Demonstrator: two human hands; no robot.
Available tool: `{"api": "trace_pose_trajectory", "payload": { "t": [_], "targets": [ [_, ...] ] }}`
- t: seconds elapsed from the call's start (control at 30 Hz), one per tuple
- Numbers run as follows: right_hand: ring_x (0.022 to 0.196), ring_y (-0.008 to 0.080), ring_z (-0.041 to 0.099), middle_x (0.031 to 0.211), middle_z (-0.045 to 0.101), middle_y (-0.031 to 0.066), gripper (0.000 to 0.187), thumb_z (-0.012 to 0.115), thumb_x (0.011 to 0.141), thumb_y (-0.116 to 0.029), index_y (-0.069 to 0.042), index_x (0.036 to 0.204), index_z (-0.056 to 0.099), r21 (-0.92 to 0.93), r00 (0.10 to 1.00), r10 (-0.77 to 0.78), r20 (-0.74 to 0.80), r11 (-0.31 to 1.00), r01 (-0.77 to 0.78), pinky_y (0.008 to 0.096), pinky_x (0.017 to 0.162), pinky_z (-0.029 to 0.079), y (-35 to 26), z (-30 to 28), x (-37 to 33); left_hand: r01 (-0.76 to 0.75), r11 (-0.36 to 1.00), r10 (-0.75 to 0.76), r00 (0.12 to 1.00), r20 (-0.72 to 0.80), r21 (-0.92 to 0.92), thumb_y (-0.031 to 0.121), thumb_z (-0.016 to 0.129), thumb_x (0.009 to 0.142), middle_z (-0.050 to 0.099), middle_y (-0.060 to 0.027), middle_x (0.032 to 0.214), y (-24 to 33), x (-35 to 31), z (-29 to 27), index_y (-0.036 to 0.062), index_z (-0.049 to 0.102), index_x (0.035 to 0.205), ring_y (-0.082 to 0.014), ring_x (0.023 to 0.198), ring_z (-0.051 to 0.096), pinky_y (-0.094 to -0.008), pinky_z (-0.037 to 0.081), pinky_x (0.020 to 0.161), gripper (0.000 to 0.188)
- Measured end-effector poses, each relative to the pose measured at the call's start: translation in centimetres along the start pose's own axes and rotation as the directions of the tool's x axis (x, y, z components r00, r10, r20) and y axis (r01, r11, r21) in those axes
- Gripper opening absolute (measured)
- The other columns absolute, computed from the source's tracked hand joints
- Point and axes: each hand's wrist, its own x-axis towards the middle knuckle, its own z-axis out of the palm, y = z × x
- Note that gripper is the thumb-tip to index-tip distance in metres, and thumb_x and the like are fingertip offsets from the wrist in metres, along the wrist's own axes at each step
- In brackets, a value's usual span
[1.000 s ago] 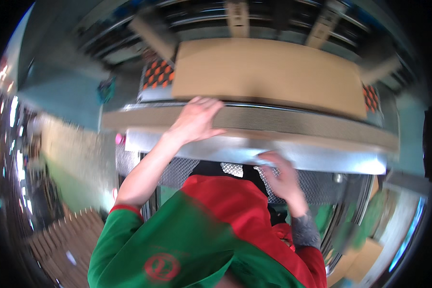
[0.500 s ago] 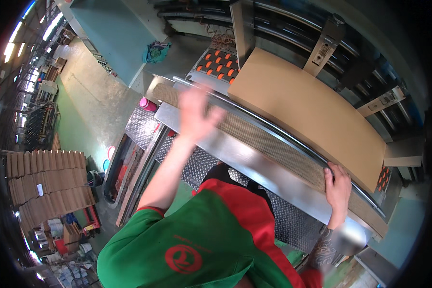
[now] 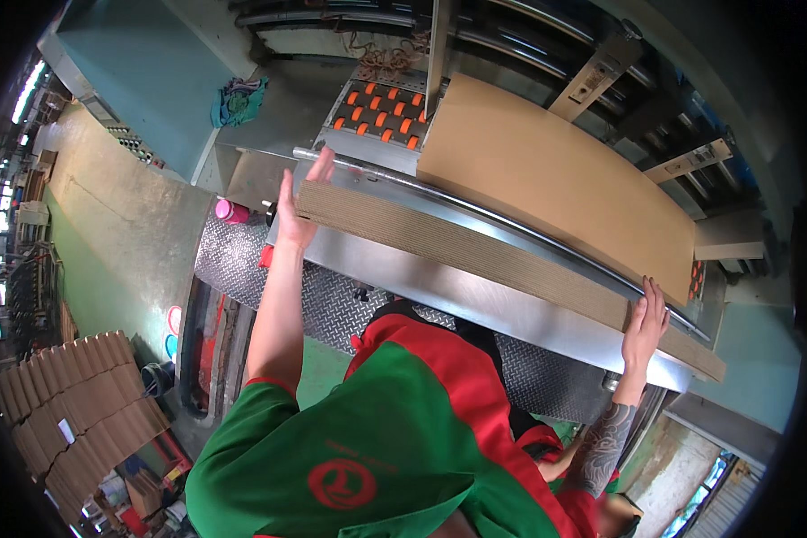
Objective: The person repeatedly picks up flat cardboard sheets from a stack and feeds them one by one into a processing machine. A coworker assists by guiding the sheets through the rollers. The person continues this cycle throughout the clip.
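Note:
A stack of corrugated cardboard sheets (image 3: 457, 247) lies along a shiny metal ledge (image 3: 457, 291), its fluted edges facing me. My left hand (image 3: 298, 211) presses flat against the stack's left end, fingers stretched up. Toward the right end, my right hand (image 3: 646, 325) lies with its fingers straight against the cardboard, close to a long metal rod (image 3: 484, 215). Neither hand's fingers are wrapped around anything. Past the rod, a smooth brown cardboard stack (image 3: 547, 179) sits inside the machine, between upright guides.
Orange rollers (image 3: 381, 115) show left of the inner stack. Metal guide arms (image 3: 596, 72) reach over from the back. A crumpled teal cloth (image 3: 239, 100) and a pink container (image 3: 232, 212) are at left. Folded cardboard piles (image 3: 81, 412) stand lower left. Another person shows partly at lower right.
My left hand has moved left, from above the corrugated stack to its left end. My right hand has shifted slightly right, and its fingers have straightened. The view has turned a little.

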Motion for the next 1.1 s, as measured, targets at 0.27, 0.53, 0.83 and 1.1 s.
{"api": "trace_pose_trajectory", "payload": {
  "t": [0.27,0.53,0.83,1.1],
  "targets": [
    [0.154,0.0284,0.04,0.159,0.054,0.0091,0.06,0.028,0.114,-0.052,-0.015,0.15,0.06,-0.083,0.996,0.054,0.069,0.995,-0.048,0.0565,0.129,0.012,3.4,0.3,0.8,-0.026,0.998,0.024,0.999,0.042,0.051,0.073,0.021,0.106,0.014,-0.0102,0.18,-1.7,0.5,3.3,0.0079,0.02,0.171,-0.0303,0.166,0.008,-0.0471,0.002,0.133,0.092],
    [0.152,0.0285,0.043,0.157,0.056,0.0087,0.054,0.041,0.112,-0.049,-0.016,0.149,0.061,-0.107,0.978,0.188,0.086,0.978,-0.179,0.0574,0.128,0.015,5.2,1.1,2.1,-0.131,0.99,0.135,0.988,0.069,-0.053,0.054,0.025,0.113,0.013,-0.0112,0.18,-6.5,1.0,6.3,0.0034,0.02,0.17,-0.0317,0.166,0.01,-0.0465,0.004,0.133,0.077],
    [0.151,0.0303,0.045,0.157,0.058,0.0101,0.076,0.04,0.101,-0.075,-0.019,0.148,0.064,0.003,0.967,0.254,0.033,0.967,-0.254,0.0571,0.129,0.02,4.1,1.4,6.5,0.059,0.997,-0.056,0.996,0.066,-0.045,0.059,0.026,0.111,0.023,-0.0143,0.177,-5.6,3.9,9.8,0.0032,0.027,0.168,-0.0318,0.165,0.014,-0.0505,0.011,0.134,0.081],
    [0.143,0.0284,0.052,0.14,0.068,0.0121,0.071,0.04,0.104,-0.07,-0.015,0.136,0.072,0.157,0.971,0.233,-0.056,0.962,-0.222,0.0626,0.13,0.013,6.1,2.4,5.3,0.078,0.988,-0.087,0.994,0.061,0.131,0.062,0.035,0.107,0.028,-0.0109,0.175,-6.6,4.4,11.9,0.0057,0.028,0.168,-0.0331,0.161,0.028,-0.0544,0.016,0.133,0.083]
  ]
}}
